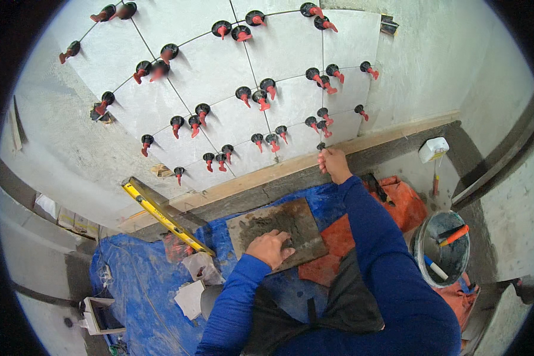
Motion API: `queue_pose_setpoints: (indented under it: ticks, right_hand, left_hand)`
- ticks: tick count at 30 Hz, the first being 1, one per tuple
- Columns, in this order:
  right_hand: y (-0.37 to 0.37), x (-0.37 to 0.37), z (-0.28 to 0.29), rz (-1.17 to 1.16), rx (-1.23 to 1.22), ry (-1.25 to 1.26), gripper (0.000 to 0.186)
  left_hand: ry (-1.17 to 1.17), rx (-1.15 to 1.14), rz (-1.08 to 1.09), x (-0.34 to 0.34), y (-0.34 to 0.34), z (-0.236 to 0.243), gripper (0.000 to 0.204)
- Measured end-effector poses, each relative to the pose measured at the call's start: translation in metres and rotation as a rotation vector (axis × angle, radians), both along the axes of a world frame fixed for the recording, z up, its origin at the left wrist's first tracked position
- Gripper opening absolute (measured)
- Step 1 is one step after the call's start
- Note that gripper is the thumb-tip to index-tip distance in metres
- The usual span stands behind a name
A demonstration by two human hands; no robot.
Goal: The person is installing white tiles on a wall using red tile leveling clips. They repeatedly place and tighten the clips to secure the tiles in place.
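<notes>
My right hand (333, 165) is closed at the lower edge of the tiled wall, pinching what looks like a tile levelling spacer (321, 146). Only the spacer's black round base shows above my fingers; its handle is hidden by them. Large pale grey tiles (291, 50) cover the wall, with several black spacers with red T-handles (260, 99) set along their joints. Lower down, my left hand (270, 248) hovers over or rests on a square board (305, 222) smeared with grey mortar. Its fingers are loosely bent, with thumb and fingers apart and nothing visible between them.
A wooden batten (267, 173) runs under the tiles. To the left a yellow spirit level (166, 218) leans on the wall, above a blue tarp (130, 285). On the right stand a bucket (420, 249) with orange- and blue-handled tools, an orange sheet (406, 204) and a white box (433, 149).
</notes>
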State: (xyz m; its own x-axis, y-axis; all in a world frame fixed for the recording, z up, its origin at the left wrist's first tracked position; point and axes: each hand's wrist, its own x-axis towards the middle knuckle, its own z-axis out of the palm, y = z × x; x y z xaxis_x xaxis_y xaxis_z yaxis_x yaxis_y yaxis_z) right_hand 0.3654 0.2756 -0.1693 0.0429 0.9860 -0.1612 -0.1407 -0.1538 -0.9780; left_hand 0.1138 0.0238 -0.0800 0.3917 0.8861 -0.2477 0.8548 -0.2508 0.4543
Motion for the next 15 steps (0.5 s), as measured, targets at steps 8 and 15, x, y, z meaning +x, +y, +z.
queue_pose_setpoints:
  ticks: [8, 15]
  right_hand:
    - [-0.008, -0.002, -0.013, -0.083, 0.144, -0.248, 0.029]
    - [-0.002, -0.001, -0.01, -0.144, 0.266, -0.888, 0.032]
  left_hand:
    - [0.018, -0.001, -0.017, 0.015, 0.0, -0.008, 0.047]
    - [-0.436, 0.039, 0.199, 0.028, 0.055, -0.013, 0.039]
